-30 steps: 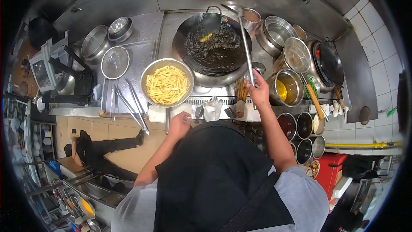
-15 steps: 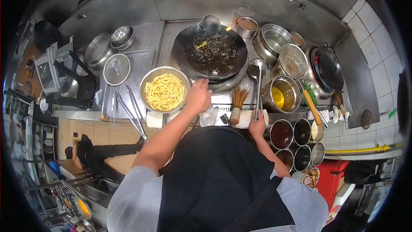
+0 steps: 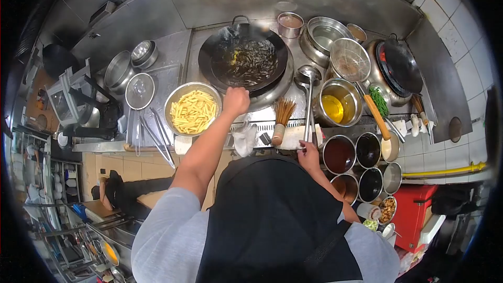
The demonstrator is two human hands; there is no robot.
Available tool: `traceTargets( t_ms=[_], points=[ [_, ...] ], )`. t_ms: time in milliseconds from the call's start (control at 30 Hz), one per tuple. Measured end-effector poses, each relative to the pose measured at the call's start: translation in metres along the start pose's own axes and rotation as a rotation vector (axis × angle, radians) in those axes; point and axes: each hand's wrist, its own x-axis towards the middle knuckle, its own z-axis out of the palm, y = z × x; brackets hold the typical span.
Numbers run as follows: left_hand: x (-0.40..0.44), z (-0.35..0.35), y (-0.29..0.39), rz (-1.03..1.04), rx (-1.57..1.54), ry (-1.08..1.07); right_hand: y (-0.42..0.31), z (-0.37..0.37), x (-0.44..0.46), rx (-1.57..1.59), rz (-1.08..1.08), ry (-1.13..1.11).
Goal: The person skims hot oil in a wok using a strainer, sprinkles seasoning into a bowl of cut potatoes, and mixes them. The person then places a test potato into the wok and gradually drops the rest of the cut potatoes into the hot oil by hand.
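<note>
My left hand (image 3: 236,101) is closed at the near edge of a large black wok (image 3: 208,68), seemingly on its near handle, which the fingers hide. Dark, shiny liquid fills the wok, with a small yellow piece in it. Left of that hand stands a metal bowl (image 3: 168,117) of pale yellow cut sticks (image 3: 194,111). My right hand (image 3: 310,156) is low at the counter's front edge, its fingers closed at the handle end of a metal ladle (image 3: 310,73). Beside the ladle lies a bamboo wok brush (image 3: 283,112).
A strainer (image 3: 140,91) and long tongs (image 3: 157,136) lie at left. To the right are an oil pot (image 3: 340,106), a wire skimmer (image 3: 350,60), a second wok (image 3: 402,68) and several sauce containers (image 3: 339,153). A white cloth (image 3: 244,139) hangs at the front edge.
The view has shifted slightly. My left hand has closed at the wok's edge. A dark round shape over the wok's far rim no longer shows; a loop handle shows there.
</note>
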Motion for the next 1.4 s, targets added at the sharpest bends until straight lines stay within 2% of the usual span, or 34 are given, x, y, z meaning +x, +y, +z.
traceTargets(
  t_ms=[67,167,267,400,433,533,600,733,800,833,900,933,1000,1133,1200,1400],
  points=[
    [-0.002,-0.006,0.01,0.024,-0.021,0.038,0.004,-0.002,-0.004,0.052,-0.045,0.018],
    [-0.002,0.008,0.0,-0.016,0.03,0.069,0.005,-0.006,-0.021,0.16,0.049,-0.034],
    [0.002,0.008,-0.003,-0.01,-0.013,0.035,0.016,-0.007,-0.025,0.151,0.007,-0.109],
    [-0.007,0.009,0.006,-0.021,-0.025,0.118,0.037,0.0,-0.026,0.219,-0.026,-0.124],
    [-0.004,0.015,0.003,-0.05,-0.019,0.12,0.032,0.001,-0.027,0.272,0.064,-0.13],
    [-0.019,0.003,0.019,-0.162,-0.409,0.301,0.02,0.005,-0.022,0.316,0.03,-0.162],
    [-0.05,-0.015,0.038,-0.103,-0.392,0.451,0.006,0.008,-0.017,0.313,0.017,-0.225],
    [-0.148,-0.026,0.046,-0.246,-0.642,0.3,-0.039,0.008,-0.005,0.245,-0.106,-0.287],
    [-0.203,-0.026,0.039,-0.493,-0.897,0.108,-0.056,0.015,0.001,0.215,-0.114,-0.322],
    [-0.228,-0.034,0.038,-0.522,-0.896,0.134,-0.063,0.021,0.004,0.231,-0.15,-0.348],
    [-0.27,-0.051,0.032,-0.647,-0.841,0.052,-0.078,0.034,0.011,0.24,-0.143,-0.446],
    [-0.285,-0.056,0.027,-0.681,-0.844,0.097,-0.089,0.041,0.014,0.248,-0.119,-0.513],
    [-0.319,-0.066,0.017,-0.788,-0.819,0.108,-0.111,0.058,0.018,0.203,-0.203,-0.628],
    [-0.374,-0.089,0.001,-0.852,-0.813,0.374,-0.161,0.114,0.016,0.267,-0.255,-0.902],
    [-0.403,-0.11,-0.004,-0.856,-0.763,0.461,-0.203,0.141,0.0,0.178,-0.304,-0.992],
    [-0.531,-0.143,-0.026,-1.034,-0.743,0.767,-0.3,0.265,-0.079,0.054,-0.531,-1.34]
  ],
)
